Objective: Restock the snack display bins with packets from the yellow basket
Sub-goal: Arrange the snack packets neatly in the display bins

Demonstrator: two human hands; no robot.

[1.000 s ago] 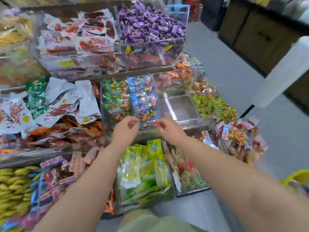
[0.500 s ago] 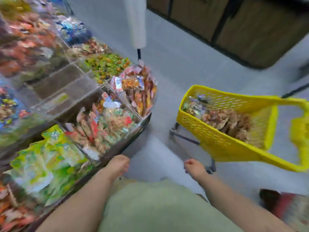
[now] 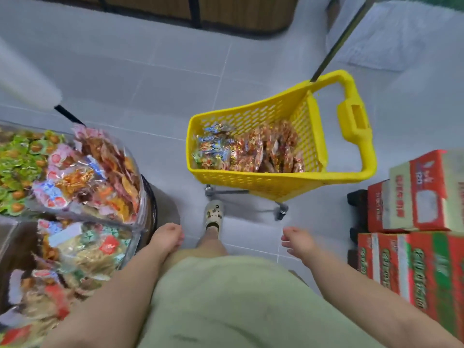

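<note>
The yellow basket (image 3: 251,180) stands on wheels on the floor ahead of me, right of centre. Shiny snack packets (image 3: 253,150) lie in its bottom. My left hand (image 3: 167,238) hangs at my left thigh, close to the display's corner, holding nothing, its fingers loosely curled. My right hand (image 3: 298,241) hangs lower right of the basket, empty, with relaxed fingers. Clear display bins (image 3: 136,197) full of mixed packets fill the left side.
Red and green cardboard boxes (image 3: 414,237) are stacked on the right, near my right arm. My foot in a pale clog (image 3: 213,216) stands just before the basket's wheels. Grey floor tiles spread behind the basket, with a dark wooden counter (image 3: 200,11) at the far edge.
My view has swung from the display shelves to the basket on the floor. Both hands came off the bins and dropped to my sides, empty.
</note>
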